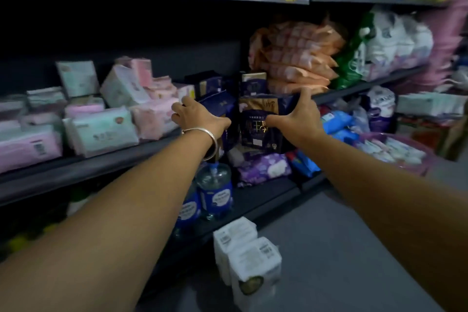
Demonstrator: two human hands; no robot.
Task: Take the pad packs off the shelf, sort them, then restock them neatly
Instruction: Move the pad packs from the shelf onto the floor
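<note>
Dark grey metal shelf [141, 159] runs across my view, its front edge angling from lower left up to the right. Left stretch carries a loose jumble of pale pink and mint-green soft pad packs [101, 132], some tilted, some flat. Right of centre, a leaning stack of peach-orange plastic-wrapped packs [298, 63], with white and green bags beyond, blurred.

At the shelf's front edge, centre, sit the dark navy-and-gold pad packs [263, 124]. I see both arms stretched out to them. The right hand [301, 114] grips the near navy pack: thumb spread along its front face, fingers hooked over its top right corner. The left hand [200, 116], silver metal bangle [211, 142] on the wrist, holds a second navy pack [217, 106] just left of the first, fingers curled around its left side. Two more navy packs stand behind these, farther in on the shelf.

Lower shelf below: blue-labelled clear plastic bottles [215, 190] and a purple floral pack [263, 167]. On the grey floor, two white rectangular packs [248, 258] stand touching each other.
</note>
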